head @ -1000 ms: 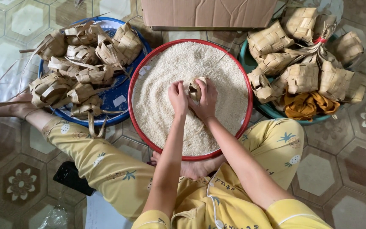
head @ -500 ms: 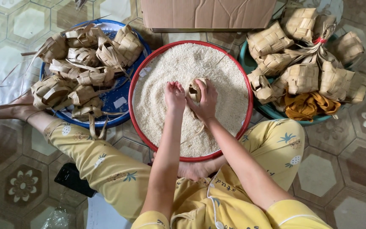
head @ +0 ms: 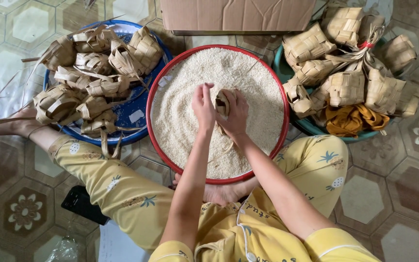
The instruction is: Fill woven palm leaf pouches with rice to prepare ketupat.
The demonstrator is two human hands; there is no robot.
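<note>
A red-rimmed round basin (head: pixel 157 92) full of white rice (head: pixel 180 121) stands on the floor between my knees. Over its middle my right hand (head: pixel 236 114) grips a small woven palm-leaf pouch (head: pixel 222 102), its leaf tails hanging down onto the rice. My left hand (head: pixel 203 106) is right beside the pouch, fingers bunched at its opening. Whether rice lies in those fingers is hidden.
A blue basin (head: pixel 134 104) at left holds several empty woven pouches (head: pixel 93 82). A teal basin (head: pixel 311 126) at right holds several fuller pouches (head: pixel 347 87) and an orange cloth (head: pixel 350 119). A cardboard box (head: pixel 236 14) lies behind. A black phone (head: pixel 81 204) is by my left leg.
Both hands have stayed over the middle of the rice with the pouch between them; the left fingers shift slightly at the pouch's opening.
</note>
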